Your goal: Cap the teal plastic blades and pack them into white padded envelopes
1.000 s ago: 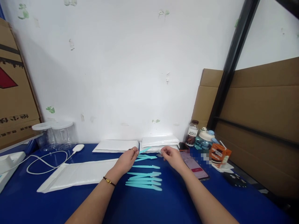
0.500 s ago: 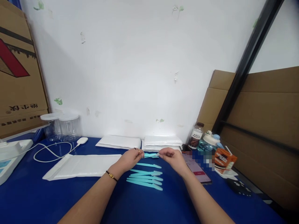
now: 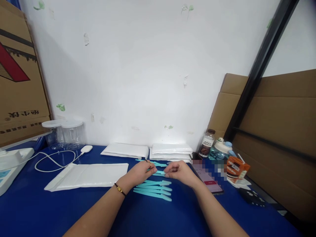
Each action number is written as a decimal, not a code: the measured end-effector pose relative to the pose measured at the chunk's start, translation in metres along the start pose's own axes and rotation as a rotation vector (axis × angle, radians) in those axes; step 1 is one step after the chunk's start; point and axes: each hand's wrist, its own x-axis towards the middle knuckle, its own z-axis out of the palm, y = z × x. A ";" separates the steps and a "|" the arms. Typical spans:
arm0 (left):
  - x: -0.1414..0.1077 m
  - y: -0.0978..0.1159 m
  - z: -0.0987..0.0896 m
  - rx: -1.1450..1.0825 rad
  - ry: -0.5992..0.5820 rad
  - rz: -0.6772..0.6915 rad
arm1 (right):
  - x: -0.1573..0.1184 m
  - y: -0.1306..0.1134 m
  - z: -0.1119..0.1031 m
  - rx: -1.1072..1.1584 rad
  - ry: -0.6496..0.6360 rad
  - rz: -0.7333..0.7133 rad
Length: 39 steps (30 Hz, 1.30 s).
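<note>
Several turquoise razor-like sticks [image 3: 154,195] lie in a rough column on the blue table, their wider ends to the right. My left hand [image 3: 143,171], with a ring and a dark bracelet, has its fingers closed on the left part of one turquoise stick [image 3: 161,172]. At the right end of that same stick, my right hand [image 3: 178,171] pinches it between thumb and fingertips. Just beyond the hands lie further turquoise sticks [image 3: 160,164], partly covered by my left hand.
White padded packets [image 3: 124,150] and a stack of them [image 3: 171,148] lie by the wall; a larger one [image 3: 91,175] is at left. Clear jars [image 3: 72,135], a cable and a power strip [image 3: 14,164] stand left. A phone [image 3: 206,177], bottles [image 3: 206,143] and an orange carton [image 3: 237,168] are right.
Both hands have come nearer, from the farthest turquoise sticks to the one just in front. The farther sticks are now let go and lie on the table.
</note>
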 end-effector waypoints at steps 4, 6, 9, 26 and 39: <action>0.000 -0.011 -0.002 0.122 0.091 -0.117 | -0.002 -0.005 -0.004 -0.184 -0.102 -0.045; 0.000 -0.018 -0.001 0.194 0.114 -0.204 | 0.000 0.000 -0.012 -0.277 0.006 -0.068; 0.001 -0.027 0.003 0.274 0.103 -0.268 | 0.005 0.016 -0.029 -0.470 0.280 -0.045; 0.005 -0.032 0.010 0.387 0.077 -0.190 | 0.014 0.031 -0.027 -0.905 0.268 -0.004; 0.007 -0.034 0.008 -0.393 0.105 -0.292 | 0.012 0.016 -0.031 0.090 0.420 -0.010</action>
